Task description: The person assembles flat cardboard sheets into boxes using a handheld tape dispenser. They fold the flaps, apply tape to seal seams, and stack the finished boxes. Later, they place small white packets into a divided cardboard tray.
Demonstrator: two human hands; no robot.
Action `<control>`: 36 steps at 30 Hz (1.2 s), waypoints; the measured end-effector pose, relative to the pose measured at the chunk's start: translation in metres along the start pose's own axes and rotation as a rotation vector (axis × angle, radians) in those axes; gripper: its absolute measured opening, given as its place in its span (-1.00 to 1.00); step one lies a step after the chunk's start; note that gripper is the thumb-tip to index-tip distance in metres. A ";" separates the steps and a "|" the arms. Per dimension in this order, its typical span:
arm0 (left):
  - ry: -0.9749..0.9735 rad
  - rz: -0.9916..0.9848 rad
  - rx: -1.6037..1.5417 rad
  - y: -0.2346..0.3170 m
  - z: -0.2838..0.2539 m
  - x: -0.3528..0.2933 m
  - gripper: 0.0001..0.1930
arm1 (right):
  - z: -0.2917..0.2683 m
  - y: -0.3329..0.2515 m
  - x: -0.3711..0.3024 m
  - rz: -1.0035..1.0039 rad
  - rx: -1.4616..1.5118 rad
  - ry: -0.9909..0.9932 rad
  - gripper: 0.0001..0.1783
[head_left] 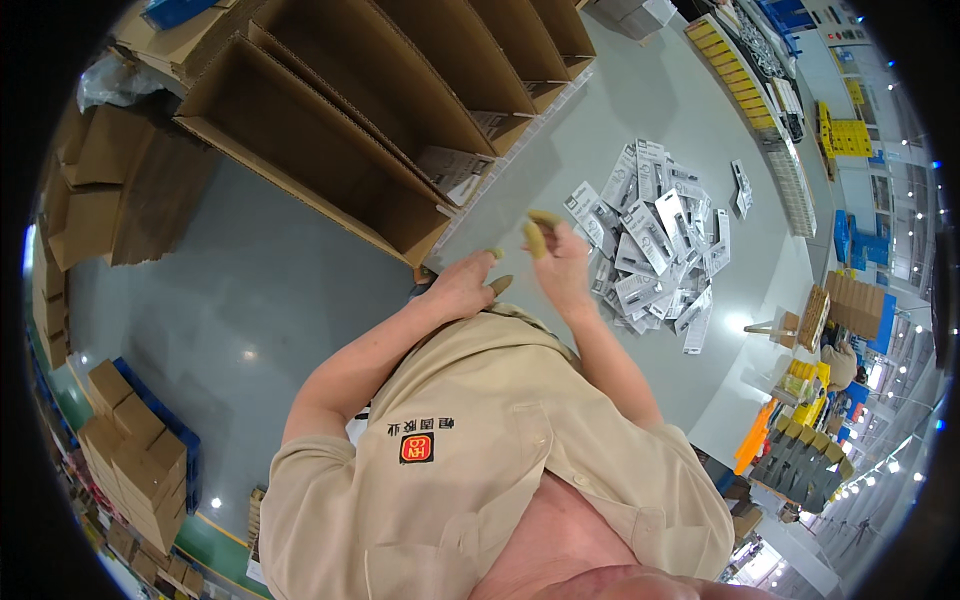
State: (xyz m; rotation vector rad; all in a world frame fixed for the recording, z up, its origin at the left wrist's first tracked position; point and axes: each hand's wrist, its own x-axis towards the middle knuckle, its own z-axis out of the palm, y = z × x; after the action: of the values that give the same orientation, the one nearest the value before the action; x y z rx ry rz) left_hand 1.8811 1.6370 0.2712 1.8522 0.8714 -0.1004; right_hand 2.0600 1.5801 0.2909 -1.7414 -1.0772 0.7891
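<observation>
My left hand point(466, 287) is at the table's near edge, in front of my body, its capped thumb and finger apart with nothing visible between them. Yellowish finger covers sit on the fingertips of both hands. To its right, my right hand point(563, 268) is slightly blurred, with fingers bent, a gap between thumb and forefinger, and nothing visible in it. Just right of that hand lies a loose pile of carded blister packs point(650, 240), grey and white with small dark items. One separate blister pack point(741, 189) lies farther right.
Open cardboard boxes point(330, 150) stand in a row at the upper left; some hold a few cards. The grey table point(560, 120) runs beneath the pile. Racks with yellow bins point(720, 75) line the far right. Stacked cartons point(135, 450) stand on the floor at the lower left.
</observation>
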 end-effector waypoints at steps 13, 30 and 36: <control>-0.163 -0.076 0.048 -0.011 0.025 0.077 -0.44 | -0.105 0.152 0.098 0.109 -0.854 0.122 -0.70; -0.031 0.292 -0.055 0.044 -0.009 0.057 -0.64 | -0.107 -0.033 0.008 -0.331 -0.684 -0.397 -0.87; 0.291 0.046 0.078 -0.019 -0.008 0.016 -0.57 | -0.085 -0.074 -0.031 -0.514 -0.334 -0.017 -0.85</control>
State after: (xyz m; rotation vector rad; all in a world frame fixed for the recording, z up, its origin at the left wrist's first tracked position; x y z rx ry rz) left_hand 1.8791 1.6559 0.2527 1.9894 1.0352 0.1701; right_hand 2.0954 1.5357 0.3931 -1.6090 -1.6517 0.3140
